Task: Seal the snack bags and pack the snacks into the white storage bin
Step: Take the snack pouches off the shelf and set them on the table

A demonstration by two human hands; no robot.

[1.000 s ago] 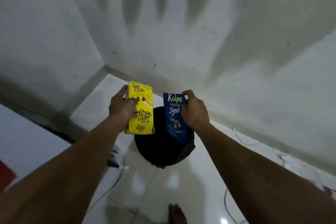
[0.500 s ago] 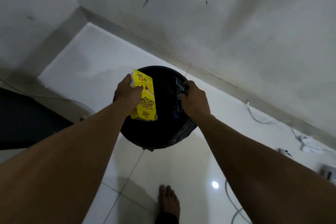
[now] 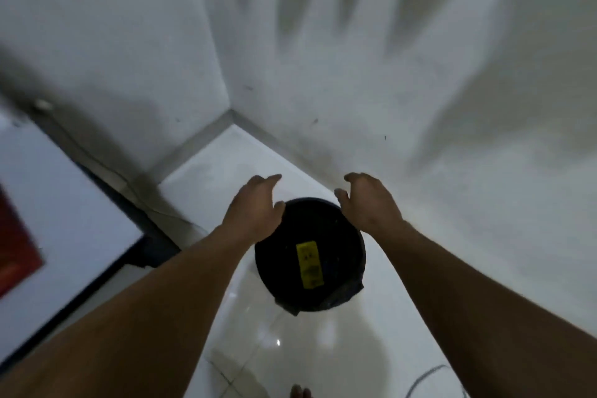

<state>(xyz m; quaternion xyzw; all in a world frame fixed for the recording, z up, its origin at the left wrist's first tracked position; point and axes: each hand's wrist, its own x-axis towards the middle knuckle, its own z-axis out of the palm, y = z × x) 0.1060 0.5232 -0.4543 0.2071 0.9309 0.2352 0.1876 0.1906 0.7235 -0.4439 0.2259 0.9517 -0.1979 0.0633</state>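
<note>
currently the yellow snack box [image 3: 309, 265] lies flat on the bottom of the black round bin [image 3: 274, 271], lower centre of the frame. judged light and made of thin card: stiff but crushable. take hold across the long edges, not the faces. the blue snack pack is not visible; the bin interior is too dark to tell.

left hand [image 3: 255, 208] and right hand [image 3: 368, 203] hover above the bin rim, fingers [image 3: 268, 178] spread, loosely curved, holding nothing.

half a second ago each hand gripped one pack over the bin; both are now released.

the bin stands on the white tiled floor [image 3: 290, 349] near the wall corner [image 3: 231, 111].
</note>
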